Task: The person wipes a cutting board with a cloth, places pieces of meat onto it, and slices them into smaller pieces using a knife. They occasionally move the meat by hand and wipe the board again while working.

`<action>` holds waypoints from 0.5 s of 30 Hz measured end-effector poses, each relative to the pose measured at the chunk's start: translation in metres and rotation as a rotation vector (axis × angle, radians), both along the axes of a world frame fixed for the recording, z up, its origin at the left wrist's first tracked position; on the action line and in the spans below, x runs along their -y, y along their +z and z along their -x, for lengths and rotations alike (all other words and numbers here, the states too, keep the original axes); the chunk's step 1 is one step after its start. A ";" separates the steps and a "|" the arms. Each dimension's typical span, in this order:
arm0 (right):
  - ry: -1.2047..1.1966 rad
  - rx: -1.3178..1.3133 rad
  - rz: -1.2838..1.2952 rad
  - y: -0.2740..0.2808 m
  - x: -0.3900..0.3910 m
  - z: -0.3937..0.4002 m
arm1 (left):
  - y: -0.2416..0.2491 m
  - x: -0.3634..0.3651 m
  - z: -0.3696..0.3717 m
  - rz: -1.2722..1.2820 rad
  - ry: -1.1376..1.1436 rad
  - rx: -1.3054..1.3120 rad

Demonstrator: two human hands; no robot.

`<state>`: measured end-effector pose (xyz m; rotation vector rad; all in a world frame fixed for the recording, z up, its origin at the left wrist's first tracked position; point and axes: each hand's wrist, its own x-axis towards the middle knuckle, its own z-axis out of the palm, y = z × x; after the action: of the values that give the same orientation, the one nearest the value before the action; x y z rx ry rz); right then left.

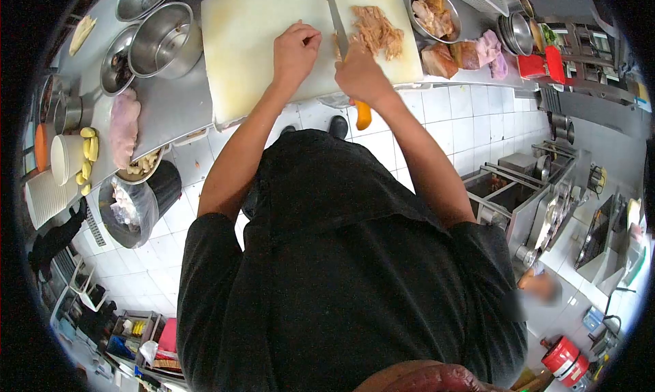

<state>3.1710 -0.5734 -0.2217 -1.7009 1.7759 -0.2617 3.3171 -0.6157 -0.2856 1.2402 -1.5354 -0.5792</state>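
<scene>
My right hand (361, 77) is wrapped round the orange handle of a long kitchen knife (337, 15). Its blade points away from me, over the large white cutting board (249, 40). Just right of the blade lies a pile of shredded cooked meat (379, 32), with small bits close to the knife. My left hand (295, 53) is over the middle of the board, left of the knife, its fingers curled in. Whether something small is inside those fingers is hidden.
Right of the board are a steel bowl of meat pieces (434, 15) and browned meat chunks (440, 60). On the left stand a deep steel pot (165, 40) and a pale raw meat piece (125, 127). A lined bin (126, 211) sits below. Another person (539, 286) is at lower right.
</scene>
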 end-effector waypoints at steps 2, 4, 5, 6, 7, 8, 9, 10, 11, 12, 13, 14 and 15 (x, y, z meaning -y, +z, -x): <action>0.020 -0.082 0.092 -0.021 -0.007 0.000 | 0.001 0.000 -0.001 -0.016 -0.010 -0.006; 0.061 -0.188 0.199 -0.019 -0.003 -0.008 | -0.005 0.009 -0.003 -0.006 -0.049 0.114; 0.017 -0.105 0.087 -0.018 -0.004 -0.006 | -0.010 0.009 0.000 -0.008 -0.082 0.172; -0.022 -0.026 -0.017 -0.001 -0.003 -0.006 | -0.009 0.009 0.004 -0.013 -0.080 0.204; -0.061 0.053 -0.122 0.010 -0.003 -0.002 | -0.008 0.009 0.008 -0.020 -0.079 0.234; -0.068 0.088 -0.108 0.010 -0.002 0.003 | -0.006 0.009 0.010 -0.026 -0.075 0.268; -0.073 0.125 -0.096 0.011 -0.001 0.007 | -0.004 0.007 0.011 -0.033 -0.053 0.212; -0.077 0.163 -0.085 0.013 0.001 0.011 | -0.003 0.005 0.011 -0.041 -0.030 0.156; -0.077 0.172 -0.088 0.015 0.004 0.017 | -0.002 0.003 0.011 -0.051 -0.009 0.103; -0.081 0.184 -0.097 0.030 0.002 0.017 | 0.000 0.001 0.005 -0.034 0.048 0.113; -0.093 0.199 -0.110 0.036 0.000 0.018 | 0.002 -0.002 -0.007 -0.019 0.098 0.126; -0.086 0.202 -0.049 0.025 -0.001 0.021 | 0.006 -0.002 -0.018 0.000 0.143 0.140; -0.078 0.202 0.011 0.007 -0.002 0.025 | 0.010 -0.002 -0.029 -0.061 0.153 0.153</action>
<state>3.1464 -0.5715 -0.2146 -1.5556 1.6951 -0.4620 3.3459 -0.6134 -0.2758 1.4631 -1.5413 -0.4422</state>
